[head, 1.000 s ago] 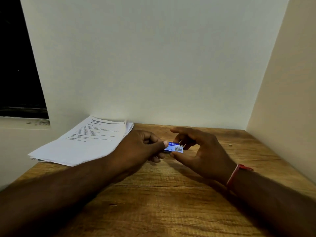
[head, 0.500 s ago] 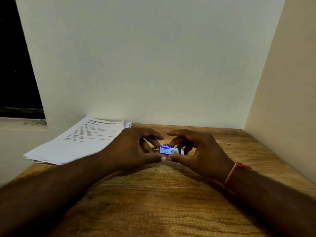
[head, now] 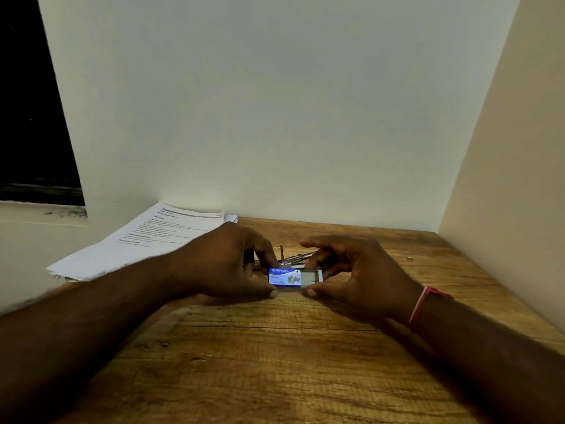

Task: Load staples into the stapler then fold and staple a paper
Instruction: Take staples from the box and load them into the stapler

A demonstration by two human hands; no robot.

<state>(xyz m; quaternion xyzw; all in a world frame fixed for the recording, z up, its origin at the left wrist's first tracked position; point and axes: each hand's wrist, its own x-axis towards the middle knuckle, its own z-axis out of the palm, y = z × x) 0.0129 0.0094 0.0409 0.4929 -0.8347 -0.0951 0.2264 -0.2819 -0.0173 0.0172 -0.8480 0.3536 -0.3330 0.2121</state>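
Observation:
A small blue staple box (head: 282,276) is held between both hands just above the wooden table (head: 275,362). Its inner tray (head: 312,276) is slid partly out to the right. My left hand (head: 226,264) pinches the blue sleeve between thumb and fingers. My right hand (head: 357,276) pinches the tray end the same way. Behind the box, a metal stapler (head: 293,257) lies on the table, mostly hidden by my fingers. A stack of printed papers (head: 146,240) lies at the back left, overhanging the table's left edge.
White walls close the table at the back and on the right. A dark window opening (head: 30,117) is at the far left above a sill. A tiny speck (head: 410,257) lies on the wood at the back right. A red band (head: 423,304) circles my right wrist.
Both hands have lowered the staple box toward the table, and the inner tray has slid out to the right. The stapler now shows behind the fingers.

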